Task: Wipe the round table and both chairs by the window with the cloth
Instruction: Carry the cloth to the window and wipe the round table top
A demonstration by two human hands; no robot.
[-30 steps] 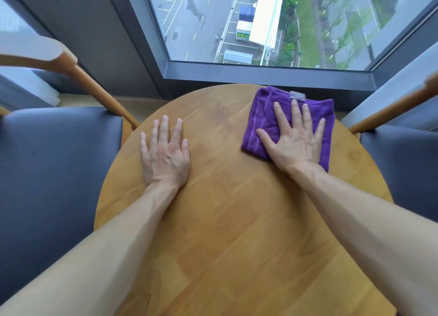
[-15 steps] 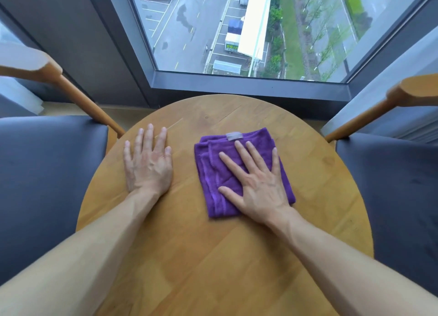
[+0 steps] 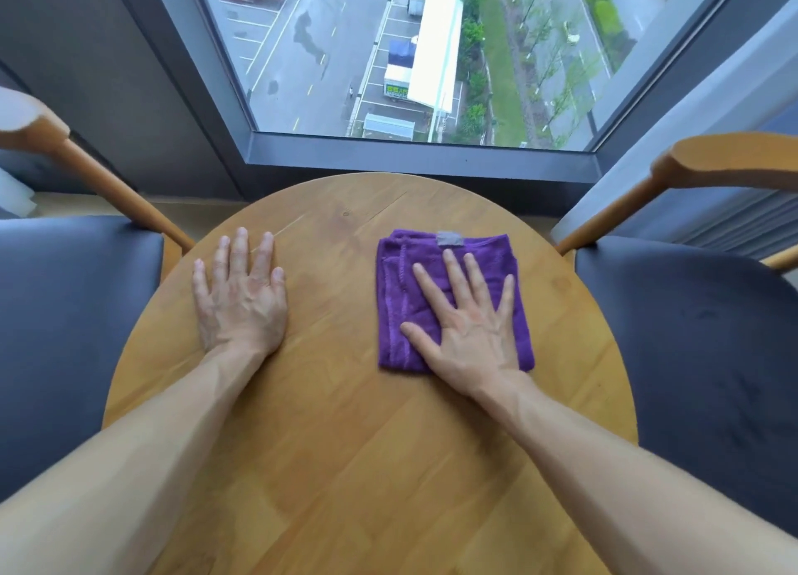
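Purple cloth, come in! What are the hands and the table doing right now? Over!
Right hand flat on purple cloth, fingers spread. Left hand flat on bare round table. Nothing in the way.

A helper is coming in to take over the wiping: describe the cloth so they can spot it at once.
Start at the round wooden table below the window, between two dark-seated chairs. On its right half lies the cloth, folded into a rough square, with the right hand spread flat on top; the left hand rests on bare wood. It is the only purple thing there, with a small grey tag at its far edge.
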